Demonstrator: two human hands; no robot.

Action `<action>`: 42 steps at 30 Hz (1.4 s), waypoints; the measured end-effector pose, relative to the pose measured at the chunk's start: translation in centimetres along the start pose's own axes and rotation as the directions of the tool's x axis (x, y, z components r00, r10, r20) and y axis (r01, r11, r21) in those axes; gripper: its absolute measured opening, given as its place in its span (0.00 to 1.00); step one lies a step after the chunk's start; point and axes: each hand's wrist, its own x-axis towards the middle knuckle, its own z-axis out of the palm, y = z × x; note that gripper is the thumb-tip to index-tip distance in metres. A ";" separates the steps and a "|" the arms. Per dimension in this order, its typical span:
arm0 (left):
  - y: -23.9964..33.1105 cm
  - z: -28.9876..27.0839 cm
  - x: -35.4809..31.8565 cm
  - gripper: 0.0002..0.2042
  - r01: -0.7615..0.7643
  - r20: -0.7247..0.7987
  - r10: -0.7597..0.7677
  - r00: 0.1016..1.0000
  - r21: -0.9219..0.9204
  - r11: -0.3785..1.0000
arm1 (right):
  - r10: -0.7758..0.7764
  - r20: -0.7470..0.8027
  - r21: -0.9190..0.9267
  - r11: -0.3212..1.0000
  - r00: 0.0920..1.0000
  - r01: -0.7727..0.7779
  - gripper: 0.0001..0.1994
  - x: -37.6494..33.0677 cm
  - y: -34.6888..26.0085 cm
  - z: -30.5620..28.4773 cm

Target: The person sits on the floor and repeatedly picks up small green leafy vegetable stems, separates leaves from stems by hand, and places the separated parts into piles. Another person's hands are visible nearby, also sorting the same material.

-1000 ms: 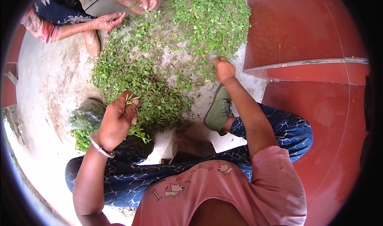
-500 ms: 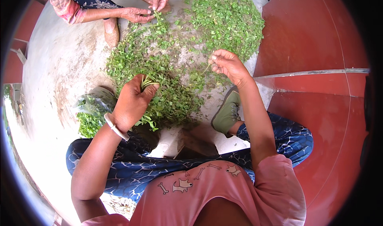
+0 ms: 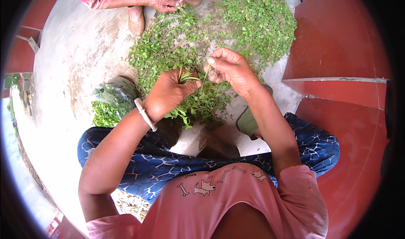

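Note:
My left hand [image 3: 168, 95], with a pale bangle [image 3: 144, 114] at the wrist, is closed around a bunch of leafy green stems [image 3: 188, 76]. Cut ends poke out by the thumb, and leaves hang below the fist. Just to its right, my right hand [image 3: 233, 72] pinches a single thin green stem [image 3: 205, 78] between thumb and fingers. The two hands are close but apart. Beneath them a loose heap of greens [image 3: 149, 49] spreads over the concrete floor.
A second leafy heap [image 3: 261, 22] lies at the far right, beside red panels [image 3: 333, 36]. A clear plastic bag of greens [image 3: 107, 112] stands at left. Across from me, a co-worker's hands [image 3: 166, 4] handle greens. My green shoe [image 3: 248, 123] is near the right knee.
My right hand has come left and slightly down, bringing the stem beside the bunch. My left hand has moved right and a little up in view. The whole view has shifted slightly.

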 end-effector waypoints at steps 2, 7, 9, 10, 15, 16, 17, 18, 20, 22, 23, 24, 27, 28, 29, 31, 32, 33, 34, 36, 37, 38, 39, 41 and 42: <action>-0.1 0.1 0.1 0.12 -0.016 0.007 0.016 1.000 0.017 1.000 | -0.037 0.027 -0.003 0.999 0.999 0.037 0.04 -0.2 0.0 1.2; 0.4 0.0 0.0 0.09 -0.012 0.007 0.012 1.000 -0.041 0.999 | -0.117 0.092 -0.124 0.984 0.989 0.128 0.10 0.5 1.5 2.3; 0.7 -0.3 -0.2 0.09 0.068 -0.023 -0.070 0.997 -0.063 0.996 | -0.172 0.121 -0.168 0.967 0.978 0.191 0.14 1.0 2.8 2.2; 0.9 -0.4 -0.3 0.09 0.071 -0.035 -0.076 0.996 -0.120 0.990 | -0.120 0.154 -0.178 0.973 0.981 0.147 0.22 1.1 3.6 2.0; 1.9 -0.6 -0.1 0.07 0.102 -0.173 -0.145 0.974 -0.237 0.966 | 0.063 0.435 -0.007 0.998 0.898 -0.066 0.21 -0.1 7.6 1.3; 1.4 -1.2 0.2 0.06 0.086 -0.179 -0.128 0.976 -0.225 0.971 | 0.116 0.391 -0.030 0.993 0.913 -0.114 0.19 -0.2 7.7 1.4; 1.1 -1.8 0.3 0.06 0.083 -0.204 -0.138 0.969 -0.256 0.963 | 0.169 0.345 -0.051 0.986 0.923 -0.161 0.18 -0.3 7.7 1.4; 1.1 -2.1 0.3 0.06 0.079 -0.227 -0.148 0.963 -0.286 0.955 | 0.162 0.381 0.021 0.983 0.910 -0.184 0.17 -0.1 8.0 1.2; 2.1 -2.1 0.0 0.05 0.067 -0.275 -0.167 0.947 -0.341 0.938 | 0.136 0.447 0.162 0.960 0.884 -0.230 0.15 0.2 8.9 0.2; 2.1 -2.2 0.1 0.05 0.042 -0.261 -0.147 0.954 -0.369 0.929 | 0.182 0.428 0.104 0.963 0.885 -0.248 0.12 -0.1 9.1 -0.8; 2.1 -2.3 0.2 0.05 0.029 -0.252 -0.135 0.958 -0.383 0.923 | 0.204 0.414 0.075 0.964 0.887 -0.257 0.11 -0.2 9.2 -1.3; 2.2 -2.5 -0.1 0.04 0.035 -0.264 -0.140 0.954 -0.366 0.930 | 0.263 0.383 -0.035 0.962 0.886 -0.270 0.09 0.3 9.4 -1.0; 2.1 -2.6 -0.8 0.05 0.019 -0.215 -0.094 0.972 -0.326 0.945 | 0.230 0.289 -0.287 0.947 0.929 -0.145 0.08 2.2 11.0 -3.4; 2.3 -2.3 -1.0 0.05 0.031 -0.213 -0.112 0.971 -0.350 0.936 | 0.218 0.143 -0.324 0.932 0.965 -0.162 0.08 2.8 11.7 -4.3; 2.6 -2.3 -1.4 0.05 0.045 -0.220 -0.133 0.966 -0.366 0.929 | 0.202 0.016 -0.373 0.910 0.979 -0.181 0.08 3.6 11.8 -5.3; 2.9 -2.4 -2.0 0.06 0.057 -0.176 -0.135 0.975 -0.388 0.920 | 0.149 -0.287 -0.398 0.880 0.946 -0.260 0.09 4.3 10.9 -7.5; 3.2 -2.1 -2.1 0.06 0.062 -0.167 -0.139 0.976 -0.399 0.915 | 0.079 -0.390 -0.391 0.888 0.917 -0.243 0.09 5.1 11.2 -9.4; 3.4 -1.7 -2.1 0.07 0.066 -0.160 -0.143 0.977 -0.411 0.909 | 0.009 -0.486 -0.388 0.894 0.874 -0.225 0.10 6.0 12.0 -12.0; 3.4 -1.6 -2.1 0.07 0.059 -0.140 -0.127 0.982 -0.409 0.911 | -0.074 -0.545 -0.430 0.880 0.835 -0.203 0.10 7.0 12.5 -14.1; 3.2 -1.3 -1.8 0.07 0.046 -0.122 -0.101 0.987 -0.389 0.920 | -0.178 -0.612 -0.512 0.832 0.771 -0.214 0.14 9.1 13.4 -19.0; 3.4 -0.9 -1.7 0.06 0.055 -0.139 -0.119 0.983 -0.396 0.916 | -0.194 -0.623 -0.547 0.801 0.758 -0.244 0.17 10.1 13.5 -20.9; 2.7 -1.0 -1.6 0.05 0.030 -0.156 -0.097 0.983 -0.384 0.923 | -0.239 -0.616 -0.612 0.745 0.751 -0.265 0.21 10.7 12.5 -20.9; 2.1 -1.0 -1.5 0.04 0.004 -0.173 -0.074 0.982 -0.372 0.928 | -0.298 -0.635 -0.686 0.642 0.713 -0.343 0.22 11.0 11.5 -21.0; 2.4 -1.5 -1.7 0.02 0.072 -0.139 -0.149 0.979 -0.445 0.893 | -0.428 -0.623 -0.780 0.405 0.655 -0.478 0.24 11.5 9.2 -19.3; 1.7 -1.8 -1.9 0.03 0.072 -0.099 -0.134 0.986 -0.472 0.879 | -0.468 -0.619 -0.785 0.352 0.631 -0.510 0.28 11.9 8.6 -18.8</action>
